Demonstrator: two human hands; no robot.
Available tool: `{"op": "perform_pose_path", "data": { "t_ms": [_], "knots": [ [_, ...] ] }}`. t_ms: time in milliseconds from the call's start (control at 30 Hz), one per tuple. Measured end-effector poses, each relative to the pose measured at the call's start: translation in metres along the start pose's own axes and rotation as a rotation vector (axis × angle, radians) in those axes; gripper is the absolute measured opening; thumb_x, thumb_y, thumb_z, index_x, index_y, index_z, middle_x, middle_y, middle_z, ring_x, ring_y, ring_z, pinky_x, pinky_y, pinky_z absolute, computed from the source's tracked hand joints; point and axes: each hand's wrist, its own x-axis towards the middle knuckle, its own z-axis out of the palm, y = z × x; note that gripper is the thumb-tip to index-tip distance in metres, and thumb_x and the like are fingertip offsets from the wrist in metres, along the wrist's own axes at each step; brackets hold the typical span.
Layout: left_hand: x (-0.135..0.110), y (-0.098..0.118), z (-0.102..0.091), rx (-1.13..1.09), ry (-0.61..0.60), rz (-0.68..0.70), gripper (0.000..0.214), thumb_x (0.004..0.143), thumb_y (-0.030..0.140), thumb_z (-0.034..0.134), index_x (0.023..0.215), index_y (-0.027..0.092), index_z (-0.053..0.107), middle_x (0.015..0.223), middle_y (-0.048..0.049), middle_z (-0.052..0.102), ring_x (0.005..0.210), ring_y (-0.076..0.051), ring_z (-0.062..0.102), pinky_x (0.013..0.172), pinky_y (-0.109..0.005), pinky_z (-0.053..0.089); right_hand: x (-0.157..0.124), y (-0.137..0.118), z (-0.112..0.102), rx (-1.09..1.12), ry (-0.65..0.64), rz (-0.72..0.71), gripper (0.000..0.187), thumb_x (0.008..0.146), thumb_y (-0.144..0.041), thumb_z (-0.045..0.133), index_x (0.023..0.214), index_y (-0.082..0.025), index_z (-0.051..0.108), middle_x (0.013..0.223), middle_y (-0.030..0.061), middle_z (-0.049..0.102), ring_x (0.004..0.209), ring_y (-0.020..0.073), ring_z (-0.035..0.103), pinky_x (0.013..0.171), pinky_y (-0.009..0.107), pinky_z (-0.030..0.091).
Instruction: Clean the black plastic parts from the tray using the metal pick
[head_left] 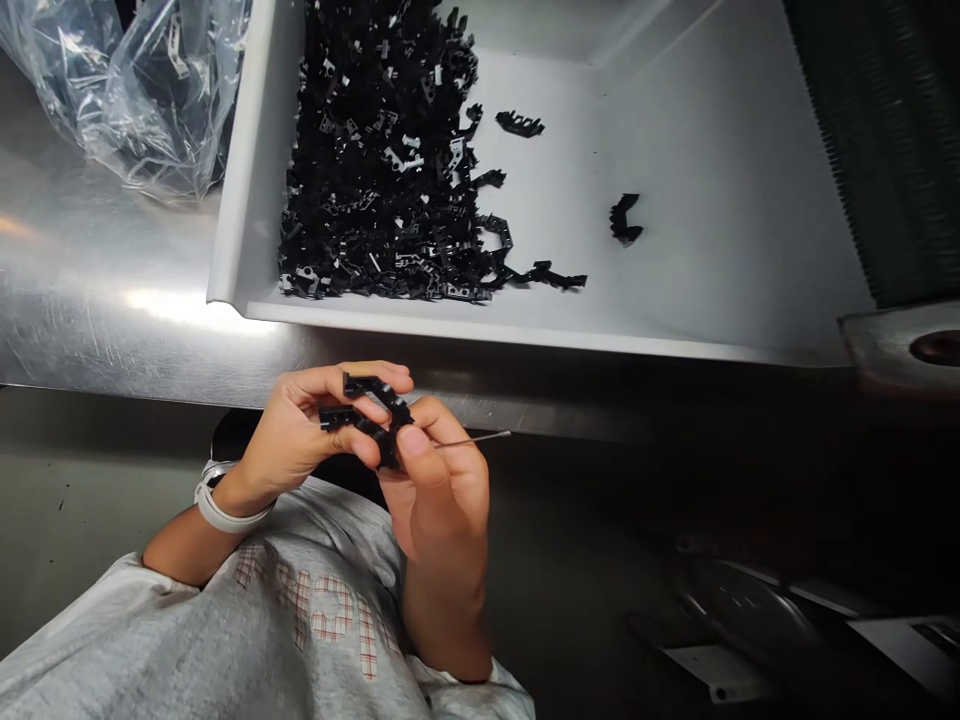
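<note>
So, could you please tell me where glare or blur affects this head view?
Head view: glare streaks the steel table left of the white tray; the plastic bag glints; lower right is dark and smeared; both hands and the black part stay fairly sharp.

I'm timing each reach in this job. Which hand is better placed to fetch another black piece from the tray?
Probably the left hand. It holds only the black part, and the pile in the white tray lies straight ahead of it. The right hand also pinches a thin metal pin.

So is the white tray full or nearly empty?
Partly full: black plastic parts are heaped on the white tray's left side; the right is mostly bare, with a few strays.
</note>
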Motion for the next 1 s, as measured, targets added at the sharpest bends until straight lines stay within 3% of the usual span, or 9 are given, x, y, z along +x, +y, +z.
{"op": "perform_pose_path", "data": {
  "t_ms": [233, 433, 733, 1000],
  "knots": [
    [0.0001, 0.0005, 0.0038, 0.032, 0.087, -0.057, 0.03, 0.059, 0.052, 0.09, 0.073, 0.026, 0.081, 0.097, -0.004, 0.08, 0.111, -0.025, 0.07, 0.1, -0.039, 0.055, 0.0021, -0.0013, 0.0002, -0.021, 0.018, 0.045, 0.038, 0.08, -0.054, 0.075, 0.071, -0.022, 0.058, 0.06, -0.0053, 0.05, 0.055, 0.0093, 0.04, 0.052, 0.022, 0.037],
    [0.0, 0.0014, 0.0057, 0.01, 0.066, -0.049, 0.025, 0.063, 0.049, 0.089, 0.076, 0.029, 0.082, 0.099, -0.0016, 0.08, 0.111, -0.021, 0.07, 0.1, -0.032, 0.054, 0.0035, -0.0035, 0.002, 0.021, 0.025, 0.035, 0.037, 0.08, -0.052, 0.077, 0.071, -0.021, 0.059, 0.062, -0.0043, 0.056, 0.057, 0.0091, 0.047, 0.054, 0.021, 0.043],
    [-0.0014, -0.001, 0.0018, 0.003, 0.073, -0.114, 0.034, 0.061, 0.055, 0.088, 0.072, 0.024, 0.08, 0.107, -0.0059, 0.077, 0.107, -0.025, 0.07, 0.09, -0.034, 0.058, 0.0045, -0.0046, 0.0034, 0.033, 0.031, 0.042, 0.037, 0.079, -0.054, 0.075, 0.071, -0.022, 0.058, 0.064, -0.003, 0.055, 0.06, 0.0117, 0.051, 0.058, 0.025, 0.047],
    [-0.0019, -0.0026, 0.0011, 0.019, 0.079, -0.076, 0.032, 0.061, 0.054, 0.089, 0.073, 0.025, 0.08, 0.107, -0.0046, 0.077, 0.106, -0.022, 0.069, 0.091, -0.032, 0.056, 0.0062, -0.0043, 0.0052, 0.049, 0.011, 0.03, 0.042, 0.079, -0.057, 0.075, 0.068, -0.021, 0.055, 0.06, -0.0048, 0.048, 0.057, 0.01, 0.044, 0.054, 0.023, 0.039]
  ]
}}
